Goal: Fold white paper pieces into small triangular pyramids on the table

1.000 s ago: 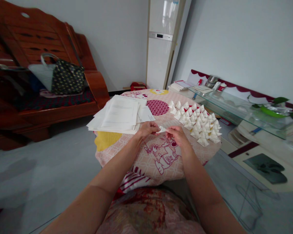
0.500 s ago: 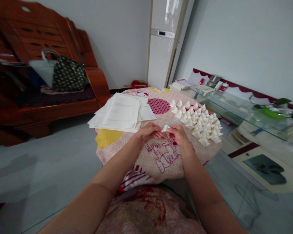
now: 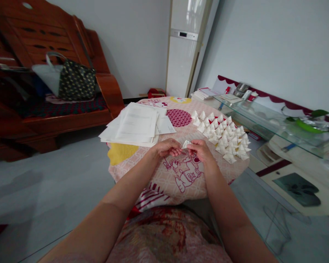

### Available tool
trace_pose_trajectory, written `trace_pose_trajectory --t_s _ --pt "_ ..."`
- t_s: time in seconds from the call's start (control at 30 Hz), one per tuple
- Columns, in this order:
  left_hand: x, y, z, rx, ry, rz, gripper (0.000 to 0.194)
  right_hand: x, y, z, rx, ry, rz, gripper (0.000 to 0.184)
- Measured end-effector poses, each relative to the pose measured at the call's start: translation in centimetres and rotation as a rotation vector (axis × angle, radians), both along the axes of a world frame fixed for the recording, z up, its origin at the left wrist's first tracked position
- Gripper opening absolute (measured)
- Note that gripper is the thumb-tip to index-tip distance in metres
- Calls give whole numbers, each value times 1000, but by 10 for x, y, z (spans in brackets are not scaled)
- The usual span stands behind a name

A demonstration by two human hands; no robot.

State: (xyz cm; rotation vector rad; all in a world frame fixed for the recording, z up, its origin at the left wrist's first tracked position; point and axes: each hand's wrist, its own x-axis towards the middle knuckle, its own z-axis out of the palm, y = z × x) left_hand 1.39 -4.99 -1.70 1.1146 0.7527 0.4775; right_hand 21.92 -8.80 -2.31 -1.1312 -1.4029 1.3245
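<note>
A small white folded paper piece (image 3: 185, 144) is between my two hands, above the near part of the round table. My right hand (image 3: 200, 149) pinches its right side between thumb and fingers. On the other side, the curled fingertips of my left hand (image 3: 167, 148) close on its left edge. To the right stand several rows of white pointed folded paper pieces (image 3: 225, 135). A stack of white paper sheets (image 3: 137, 126) lies beyond my left hand, some with faint print.
A patterned pink cloth (image 3: 153, 171) covers the table. Close on the right is a glass-topped cabinet (image 3: 263, 120) with a metal pot, papers and a green plant dish (image 3: 312, 126). A wooden sofa (image 3: 109, 91) with bags stands at left, a white air conditioner (image 3: 182, 62) behind.
Both hands stay almost in place around the folded paper, with only a slight shift of the fingers. The whole view has moved a little.
</note>
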Motion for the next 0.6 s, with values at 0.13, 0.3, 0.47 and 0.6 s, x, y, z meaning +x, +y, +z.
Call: trace_pose_trajectory --t_s 0.13,0.3,0.47,0.6 --pt "0 1 -1 3 -10 -7 9 -2 -1 2 5 37 2 26" --pt "0 1 -2 11 3 -25 10 -3 -1 2 14 55 2 24" --pt "-1 1 -1 45 35 -20 13 -2 0 -3 31 30 30 25" --pt "-2 3 -1 27 8 12 14 -4 0 -2 35 41 2 27"
